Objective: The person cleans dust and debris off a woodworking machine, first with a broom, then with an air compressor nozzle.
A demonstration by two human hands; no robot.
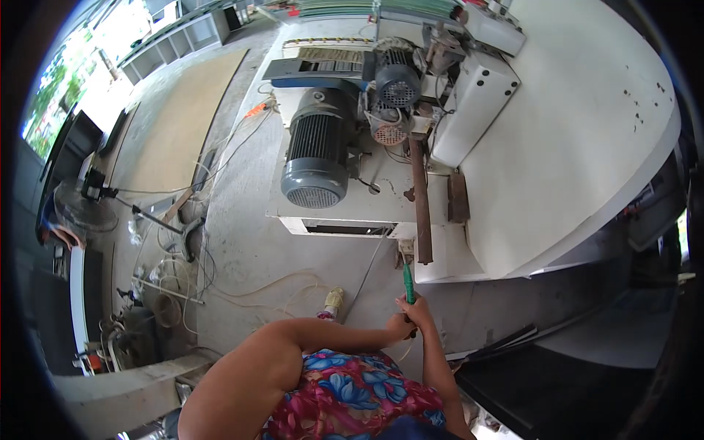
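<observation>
Flowered shirt point(352, 389) fills the bottom edge, and both bare arms reach forward from it to meet over the concrete floor point(242, 249). Right hand point(419, 309) is closed in a fist around the lower end of a green-handled tool point(408, 282), which stands nearly upright with its tip at the bottom edge of the white machine cabinet point(440, 257). Left hand point(400, 327) is curled shut and pressed against the right one from below; whether it grips the tool itself cannot be told. Just above the tip a rusty bar point(421, 213) lies along the cabinet. Further up sit a grey motor point(315, 158) and a smaller motor point(397, 84), beside a broad white desk point(579, 132). Loose cables point(271, 290) trail over the floor on the left.
</observation>
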